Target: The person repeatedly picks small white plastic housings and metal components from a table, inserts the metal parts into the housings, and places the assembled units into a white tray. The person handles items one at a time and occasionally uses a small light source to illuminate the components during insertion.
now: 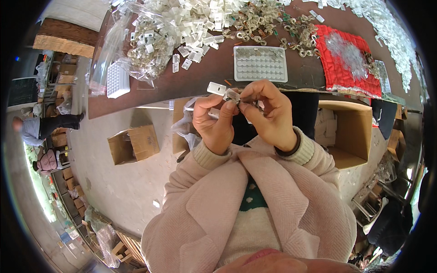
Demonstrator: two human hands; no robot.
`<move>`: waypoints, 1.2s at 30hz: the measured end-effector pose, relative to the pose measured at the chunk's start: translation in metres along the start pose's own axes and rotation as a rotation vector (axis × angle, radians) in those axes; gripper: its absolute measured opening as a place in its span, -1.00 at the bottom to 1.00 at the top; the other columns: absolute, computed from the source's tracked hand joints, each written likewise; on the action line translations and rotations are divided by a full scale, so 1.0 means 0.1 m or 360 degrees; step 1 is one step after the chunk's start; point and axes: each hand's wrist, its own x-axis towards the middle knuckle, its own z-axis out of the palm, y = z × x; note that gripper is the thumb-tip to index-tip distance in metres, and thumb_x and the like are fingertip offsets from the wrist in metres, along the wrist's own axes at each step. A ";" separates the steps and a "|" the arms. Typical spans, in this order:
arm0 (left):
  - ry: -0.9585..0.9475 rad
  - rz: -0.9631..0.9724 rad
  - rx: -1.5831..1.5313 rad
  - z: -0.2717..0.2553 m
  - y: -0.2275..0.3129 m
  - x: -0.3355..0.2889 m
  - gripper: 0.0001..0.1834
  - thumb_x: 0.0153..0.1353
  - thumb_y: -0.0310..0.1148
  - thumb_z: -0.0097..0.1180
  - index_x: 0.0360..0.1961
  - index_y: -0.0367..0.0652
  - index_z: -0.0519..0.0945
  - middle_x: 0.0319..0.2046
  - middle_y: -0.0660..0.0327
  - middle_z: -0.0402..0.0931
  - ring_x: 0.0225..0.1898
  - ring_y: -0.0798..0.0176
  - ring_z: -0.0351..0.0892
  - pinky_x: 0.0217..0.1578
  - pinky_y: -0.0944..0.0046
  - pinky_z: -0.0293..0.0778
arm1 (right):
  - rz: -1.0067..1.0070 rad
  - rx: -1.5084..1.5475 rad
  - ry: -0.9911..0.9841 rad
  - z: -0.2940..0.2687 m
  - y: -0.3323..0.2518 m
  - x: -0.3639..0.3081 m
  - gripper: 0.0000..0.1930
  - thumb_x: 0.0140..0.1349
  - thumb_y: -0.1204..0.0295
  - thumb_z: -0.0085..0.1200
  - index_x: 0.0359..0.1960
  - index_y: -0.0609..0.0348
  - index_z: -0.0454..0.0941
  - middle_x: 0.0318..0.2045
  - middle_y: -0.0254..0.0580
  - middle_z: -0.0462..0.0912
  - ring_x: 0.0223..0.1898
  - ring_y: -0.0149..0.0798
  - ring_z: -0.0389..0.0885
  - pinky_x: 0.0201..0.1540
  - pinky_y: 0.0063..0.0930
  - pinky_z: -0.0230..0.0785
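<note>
Near twelve o'clock the small casing (216, 88) is white with a dark slot, matching the white heap of casings (205, 22) beyond. The worktop (182, 82) is dark reddish brown. At one o'clock the tray (261, 73) is white, patterned in regular rows; the coiled wires (248, 22) above are beige-gold. The quilted cloth (334, 75) at two o'clock is bright red. The coat (182, 218) is pale pink with a slanting weave, the ribbed cuff (305, 152) cream. The carton (143, 141) at nine o'clock is tan.
</note>
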 end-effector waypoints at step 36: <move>0.0019 -0.0722 -0.0447 -0.15 -0.08 0.32 -0.81 0.37 -0.49 0.14 -0.03 -0.15 0.48 -0.15 -0.02 0.64 -0.35 0.36 0.64 -0.73 0.59 0.15 | -0.0491 -0.1808 0.0247 -0.89 0.54 0.63 -0.82 0.14 0.55 0.25 -0.20 0.14 0.67 -0.32 -0.14 0.63 -0.25 -0.01 0.63 -0.20 -0.23 0.50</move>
